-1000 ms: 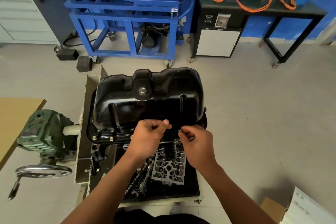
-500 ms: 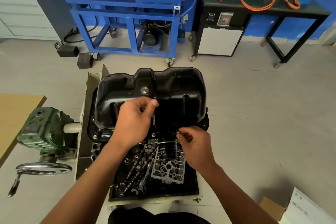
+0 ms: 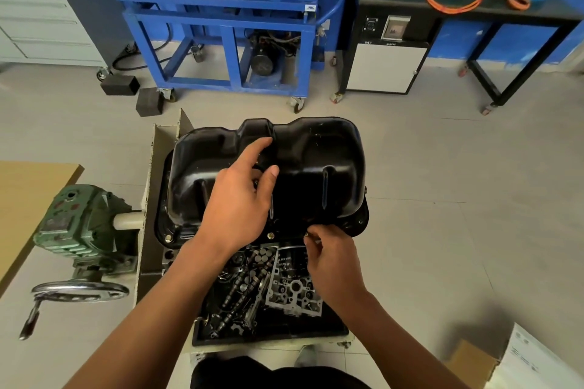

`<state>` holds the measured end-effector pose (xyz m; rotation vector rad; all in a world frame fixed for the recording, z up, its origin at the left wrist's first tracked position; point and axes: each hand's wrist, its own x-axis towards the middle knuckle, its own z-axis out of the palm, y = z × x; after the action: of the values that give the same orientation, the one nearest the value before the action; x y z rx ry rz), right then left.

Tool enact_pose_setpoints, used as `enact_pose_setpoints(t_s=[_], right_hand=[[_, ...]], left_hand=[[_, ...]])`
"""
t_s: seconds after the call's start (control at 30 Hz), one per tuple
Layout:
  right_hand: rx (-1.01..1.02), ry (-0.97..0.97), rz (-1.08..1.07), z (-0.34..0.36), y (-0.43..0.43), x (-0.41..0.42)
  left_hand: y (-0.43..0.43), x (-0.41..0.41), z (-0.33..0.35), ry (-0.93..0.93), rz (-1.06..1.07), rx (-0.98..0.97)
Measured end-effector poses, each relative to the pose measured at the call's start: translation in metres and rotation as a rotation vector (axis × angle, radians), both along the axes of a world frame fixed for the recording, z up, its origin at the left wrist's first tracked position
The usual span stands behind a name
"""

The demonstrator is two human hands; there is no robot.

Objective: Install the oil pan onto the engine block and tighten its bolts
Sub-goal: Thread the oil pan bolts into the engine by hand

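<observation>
The black oil pan point(image 3: 316, 164) lies upside down on the engine block point(image 3: 170, 257), with its flange point(image 3: 357, 224) along the block's edge. My left hand point(image 3: 237, 208) is over the middle of the pan, index finger straight toward the far wall and the other fingers curled under. Whether it holds anything is hidden. My right hand point(image 3: 331, 262) pinches a small bolt point(image 3: 306, 234) at the near flange. Two seated bolts point(image 3: 270, 235) point(image 3: 168, 237) show on the near flange.
A black tray point(image 3: 331, 330) of camshafts and a cylinder-head part sits below the pan, close to me. A green gearbox point(image 3: 79, 221) with a handwheel point(image 3: 79, 290) stands left. A blue lift cart point(image 3: 221, 25) and a black bench point(image 3: 474, 9) stand behind. Cardboard and papers point(image 3: 531, 360) lie at bottom right.
My left hand has moved from the near flange, where it met my right hand, up onto the middle of the pan. My right hand stays at the near flange.
</observation>
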<state>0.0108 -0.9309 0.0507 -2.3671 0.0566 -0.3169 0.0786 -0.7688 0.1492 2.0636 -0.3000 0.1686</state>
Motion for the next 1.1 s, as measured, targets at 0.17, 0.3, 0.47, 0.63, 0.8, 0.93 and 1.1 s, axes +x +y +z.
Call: enact_pose_setpoints(t_s=[0.17, 0.3, 0.47, 0.63, 0.8, 0.93, 1.1], right_hand=[[0.002, 0.021, -0.052, 0.002, 0.003, 0.001], [-0.023, 0.066, -0.080, 0.006, 0.006, 0.005], [-0.037, 0.098, -0.095, 0.010, 0.007, 0.010], [-0.020, 0.074, -0.128, 0.010, 0.009, 0.011], [0.019, 0.044, -0.167, 0.008, 0.011, 0.010], [0.001, 0.022, -0.209, 0.003, 0.013, 0.007], [0.018, 0.020, -0.241, 0.000, 0.014, 0.006]], left_hand=[[0.001, 0.003, 0.002, 0.004, -0.013, 0.048], [0.002, 0.004, 0.002, 0.002, -0.013, 0.069], [0.001, 0.007, 0.003, 0.031, 0.000, 0.020], [0.001, 0.008, 0.005, 0.055, -0.017, -0.005], [0.002, 0.010, 0.004, 0.053, -0.022, -0.011], [0.002, 0.010, 0.001, 0.038, -0.022, -0.013], [0.003, 0.010, 0.001, 0.039, -0.029, -0.011]])
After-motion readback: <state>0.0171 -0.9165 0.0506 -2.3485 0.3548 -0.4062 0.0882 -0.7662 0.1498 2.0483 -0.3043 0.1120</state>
